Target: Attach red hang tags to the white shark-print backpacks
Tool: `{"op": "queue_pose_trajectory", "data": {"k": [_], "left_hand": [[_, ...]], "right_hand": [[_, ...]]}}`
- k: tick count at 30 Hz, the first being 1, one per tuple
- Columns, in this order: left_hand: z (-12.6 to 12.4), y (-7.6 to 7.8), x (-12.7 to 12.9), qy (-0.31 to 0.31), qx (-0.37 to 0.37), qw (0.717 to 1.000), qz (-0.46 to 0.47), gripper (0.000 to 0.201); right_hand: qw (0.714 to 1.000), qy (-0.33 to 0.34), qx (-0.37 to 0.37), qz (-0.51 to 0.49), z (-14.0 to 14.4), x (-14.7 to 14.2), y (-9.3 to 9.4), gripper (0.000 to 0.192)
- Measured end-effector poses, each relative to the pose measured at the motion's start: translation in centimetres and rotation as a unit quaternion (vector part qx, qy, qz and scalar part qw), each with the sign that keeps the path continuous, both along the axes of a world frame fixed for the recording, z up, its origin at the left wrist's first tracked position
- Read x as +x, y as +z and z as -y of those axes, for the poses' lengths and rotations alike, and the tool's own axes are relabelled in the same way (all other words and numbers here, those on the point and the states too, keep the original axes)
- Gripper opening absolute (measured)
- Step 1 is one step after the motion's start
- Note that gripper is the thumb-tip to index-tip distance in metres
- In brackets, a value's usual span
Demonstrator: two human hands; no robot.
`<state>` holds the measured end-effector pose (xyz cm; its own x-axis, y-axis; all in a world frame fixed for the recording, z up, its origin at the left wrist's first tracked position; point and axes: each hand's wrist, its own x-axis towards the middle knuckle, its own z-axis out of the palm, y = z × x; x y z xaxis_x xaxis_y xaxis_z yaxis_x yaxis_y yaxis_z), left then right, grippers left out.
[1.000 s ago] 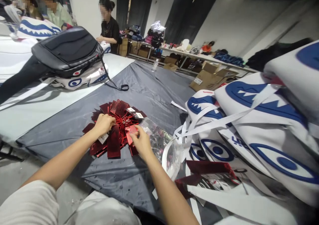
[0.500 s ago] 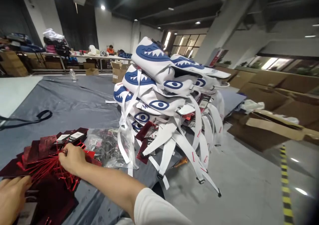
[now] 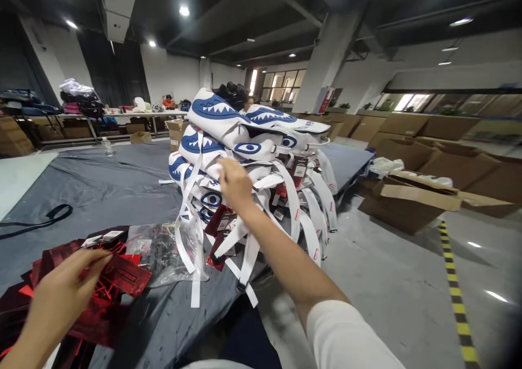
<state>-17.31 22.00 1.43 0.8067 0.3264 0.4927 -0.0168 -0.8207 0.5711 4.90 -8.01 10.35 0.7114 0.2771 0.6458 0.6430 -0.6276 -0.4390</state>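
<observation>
White bags [image 3: 216,113] with blue shark mouths and eyes are stacked on the grey-covered table. My right hand [image 3: 235,184] reaches into the left part of the stack, its fingers curled on a white bag in the middle layers; the fingertips are partly hidden. White straps [image 3: 247,263] hang from the stack, with dark red hang tags [image 3: 220,216] among them. At lower left, my left hand [image 3: 67,290] pinches over a heap of red hang tags [image 3: 57,260] with red strings. One red hang tag [image 3: 128,275] sits at its fingertips, slightly blurred.
A clear plastic bag [image 3: 167,249] lies between the tag heap and the stack. A black strap [image 3: 59,212] and a bottle [image 3: 107,147] are farther left on the table. Open cardboard boxes [image 3: 408,205] stand on the floor at right. A person in orange [image 3: 168,102] is far back.
My right hand has left the tag heap and moved up and right to the bag stack. My left hand has risen over the heap, a red tag now at its fingertips. The view has shifted right.
</observation>
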Motion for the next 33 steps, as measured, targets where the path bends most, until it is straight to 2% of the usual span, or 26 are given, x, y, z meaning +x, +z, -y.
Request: {"op": "queue_pose_trajectory", "data": {"k": [2,5,8,10,14,19,24,28,33], "left_hand": [[3.2,0.4,3.8,-0.046,0.021,0.999,0.011,0.011],[8.4,1.2,9.2,-0.142,0.03,0.989,0.029,0.016],[12.9,1.6,14.0,-0.193,0.037,0.98,0.037,0.015],[15.6,1.7,16.9,-0.208,0.045,0.977,0.019,0.012],[19.7,2.0,21.7,-0.206,0.073,0.975,-0.03,0.011],[22.6,2.4,25.3,-0.204,0.088,0.973,-0.057,0.016],[24.1,2.4,27.6,-0.22,0.087,0.968,-0.083,0.017],[25.4,2.3,29.1,-0.241,0.074,0.963,-0.099,0.019],[26.6,3.1,30.9,-0.281,0.048,0.951,-0.121,0.019]], "right_hand": [[0.992,-0.088,-0.074,-0.061,4.7,2.7,1.5,0.041],[0.948,-0.154,-0.208,-0.185,10.4,4.9,0.9,0.03],[0.921,-0.196,-0.245,-0.233,14.1,5.3,-0.8,0.018],[0.919,-0.227,-0.238,-0.218,15.3,5.5,-1.8,0.028],[0.932,-0.245,-0.202,-0.174,15.0,6.6,-3.1,0.05],[0.947,-0.231,-0.166,-0.151,13.7,8.1,-4.1,0.036],[0.959,-0.196,-0.138,-0.154,14.7,9.3,-4.6,0.035],[0.959,-0.181,-0.14,-0.169,15.2,9.8,-4.9,0.04],[0.947,-0.204,-0.175,-0.176,14.5,8.9,-4.3,0.022]]}}
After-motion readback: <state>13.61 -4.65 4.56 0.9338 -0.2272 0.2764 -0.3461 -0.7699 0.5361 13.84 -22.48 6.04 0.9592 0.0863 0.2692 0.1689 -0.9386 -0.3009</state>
